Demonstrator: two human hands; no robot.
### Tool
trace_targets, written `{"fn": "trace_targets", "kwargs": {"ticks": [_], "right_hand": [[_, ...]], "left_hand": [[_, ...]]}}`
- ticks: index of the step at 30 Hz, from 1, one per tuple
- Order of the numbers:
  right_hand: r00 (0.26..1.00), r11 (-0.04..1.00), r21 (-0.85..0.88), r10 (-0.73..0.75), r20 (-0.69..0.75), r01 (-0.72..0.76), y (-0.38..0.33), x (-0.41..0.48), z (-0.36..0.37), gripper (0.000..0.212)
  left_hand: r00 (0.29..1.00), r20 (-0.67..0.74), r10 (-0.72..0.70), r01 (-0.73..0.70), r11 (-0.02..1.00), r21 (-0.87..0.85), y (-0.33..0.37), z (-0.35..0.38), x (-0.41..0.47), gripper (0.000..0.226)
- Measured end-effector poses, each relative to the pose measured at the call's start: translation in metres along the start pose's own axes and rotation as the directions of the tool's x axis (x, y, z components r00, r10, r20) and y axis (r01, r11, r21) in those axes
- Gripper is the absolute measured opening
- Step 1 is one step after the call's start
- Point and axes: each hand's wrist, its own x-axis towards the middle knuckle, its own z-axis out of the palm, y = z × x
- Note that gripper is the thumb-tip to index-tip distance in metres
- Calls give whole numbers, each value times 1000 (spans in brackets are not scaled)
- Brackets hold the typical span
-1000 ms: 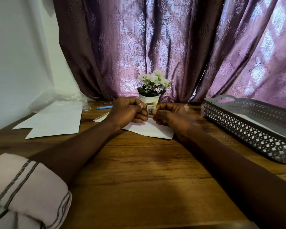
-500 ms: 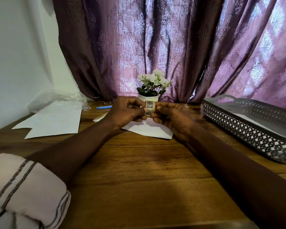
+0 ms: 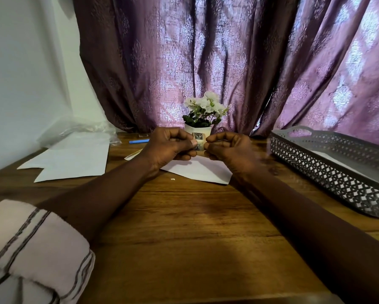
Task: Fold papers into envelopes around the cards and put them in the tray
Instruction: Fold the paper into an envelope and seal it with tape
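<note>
Rolled sleeve (image 3: 30, 249) nearest. Left hand (image 3: 171, 145) and right hand (image 3: 228, 150) both pinch small printed card (image 3: 198, 140) above flat white paper (image 3: 197, 170). Risk: card slips from fingertip pinch or lands askew, spoiling fold. Spare sheets (image 3: 74, 159) left, tray (image 3: 315, 163) right. Flower pot (image 3: 198, 128) close behind hands, likeliest knocked.

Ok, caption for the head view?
Left hand and right hand pinch a small card over a white sheet; tray to the right.
</note>
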Motion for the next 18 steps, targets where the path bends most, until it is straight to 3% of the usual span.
{"fn": "trace_targets", "kwargs": {"ticks": [5,8,11,18], "right_hand": [[1000,1000,2,-4,10,4,0,0,1,26],[998,985,162,60,-1,-59,-3,0,-1,32],[991,959,249,133,16,-133,-4,0,-4,25],[987,968,192,162,6,-160,-5,0,-4,13]], "left_hand": [[999,27,-30,32,997,-75,-3,-2,0,20],[997,69,-16,17,1000,-20,-2,0,-1,34],[996,88,11,-18,997,80,-1,4,-3,34],[999,52,5,-7,999,53,-1,3,-3,26]]}}
